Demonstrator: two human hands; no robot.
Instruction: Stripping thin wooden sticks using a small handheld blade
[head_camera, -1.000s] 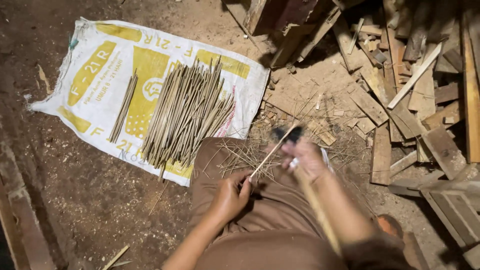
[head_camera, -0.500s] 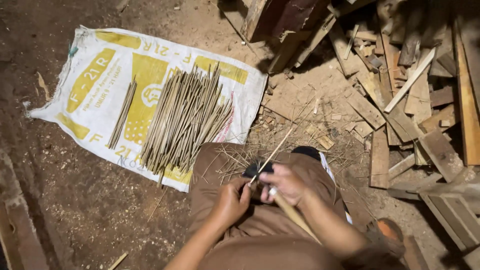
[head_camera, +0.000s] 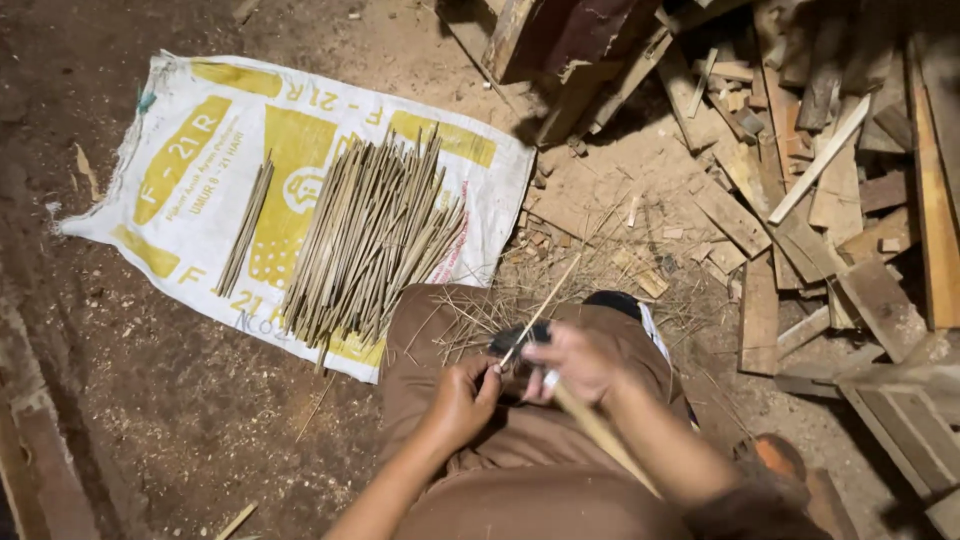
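Note:
My left hand (head_camera: 462, 400) pinches the near end of a thin bamboo stick (head_camera: 545, 305) over my lap; the stick points up and to the right. My right hand (head_camera: 575, 362) grips a knife (head_camera: 512, 340) whose dark blade lies against the stick, with its long pale wooden handle (head_camera: 600, 432) running back under my forearm. Thin shavings (head_camera: 480, 315) lie on my brown trousers. To the left, a large pile of several cut sticks (head_camera: 370, 240) and a smaller bundle (head_camera: 246, 226) rest on a white and yellow sack (head_camera: 190, 140) spread on the dirt floor.
A heap of scrap wood pieces and planks (head_camera: 800, 200) fills the right side. Dark timber blocks (head_camera: 560, 50) stand at the top middle. A wooden beam (head_camera: 30, 450) runs along the lower left. Sawdust and chips cover the ground.
My right hand has drawn the knife back along the stick toward my left hand, from further right to close beside it. The stick stays held over my lap.

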